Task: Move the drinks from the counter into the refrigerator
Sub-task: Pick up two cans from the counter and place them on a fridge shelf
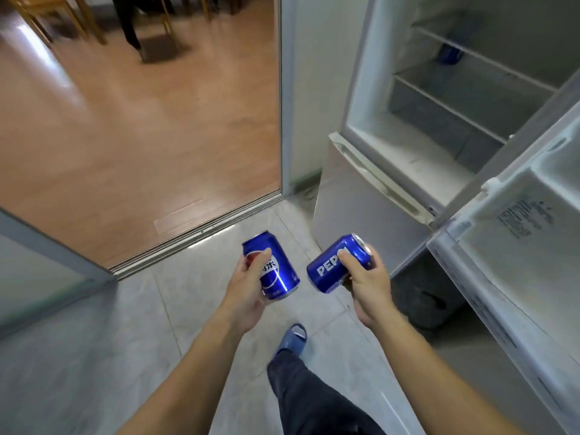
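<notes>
Two blue Pepsi cans are held out over the grey tiled floor [194,309], just in front of the open refrigerator [370,158]. The left hand [248,290] grips the left Pepsi can [276,271] with its thumb across the logo and its fingers curled behind; this can tilts with its top leaning away from the refrigerator. The right hand [365,277] wraps around the right Pepsi can [335,265], which lies tilted nearly on its side with its silver top pointing toward the refrigerator and the white lettering facing up. The two cans sit near each other but do not touch.

The refrigerator's upper compartment stands open, showing bare wire-edged shelves; a third blue can [451,54] sits blurred on an upper shelf deep inside. The refrigerator door [514,246] swings out to the side nearest the right hand, its white inner lining and a printed label showing.

Below the cans, on the near side of the refrigerator, a leg in dark trousers ends in a blue slipper [293,337] on the tiles. Away from the refrigerator, past a metal threshold track [194,233], lies a wooden floor [125,120] with chair legs [47,17] at its far end.
</notes>
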The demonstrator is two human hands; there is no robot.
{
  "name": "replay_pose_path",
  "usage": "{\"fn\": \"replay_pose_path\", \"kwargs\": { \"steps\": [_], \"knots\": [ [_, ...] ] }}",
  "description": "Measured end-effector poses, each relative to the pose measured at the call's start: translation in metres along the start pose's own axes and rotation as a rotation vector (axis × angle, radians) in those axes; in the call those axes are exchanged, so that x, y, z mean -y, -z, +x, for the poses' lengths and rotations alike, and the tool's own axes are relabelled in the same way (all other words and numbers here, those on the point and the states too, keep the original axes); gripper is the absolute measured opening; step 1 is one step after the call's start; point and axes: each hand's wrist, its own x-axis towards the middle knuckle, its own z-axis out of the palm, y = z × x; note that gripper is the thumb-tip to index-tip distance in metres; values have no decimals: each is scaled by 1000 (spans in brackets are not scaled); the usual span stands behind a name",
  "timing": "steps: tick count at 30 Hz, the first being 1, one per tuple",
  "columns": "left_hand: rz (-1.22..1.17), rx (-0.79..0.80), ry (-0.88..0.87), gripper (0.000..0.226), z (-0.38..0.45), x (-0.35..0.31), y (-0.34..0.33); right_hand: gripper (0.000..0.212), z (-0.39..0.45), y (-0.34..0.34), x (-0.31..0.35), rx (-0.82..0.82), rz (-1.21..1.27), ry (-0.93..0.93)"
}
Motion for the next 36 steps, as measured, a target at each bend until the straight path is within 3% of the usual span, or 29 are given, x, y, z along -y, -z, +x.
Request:
{"fn": "replay_pose_path", "kwargs": {
  "steps": [5, 12, 16, 22, 26, 30, 36],
  "knots": [
    [121, 100, -26, 21, 92, -77, -49, 41, 92, -39, 41, -105, 76, 41],
    [287, 250, -76, 26, 200, -155, -142, 50, 197, -45, 122, -308, -32, 178],
    [371, 397, -113, 50, 252, -183, -199, 46, 247, -28, 156, -451, -79, 231],
    [455, 581, -152, 59, 339, -213, -285, 48, 330, -3, 211, -669, -111, 350],
    [523, 656, -149, 68, 382, -229, -327, 64, 387, 3, 249, -805, -108, 372],
    [550, 692, -90, 77, 415, -236, -361, 48, 445, 10, 275, -879, -158, 372],
    [633, 674, -112, 82, 428, -235, -376, 51, 502, 14, 287, -865, -250, 430]
  ]
}}
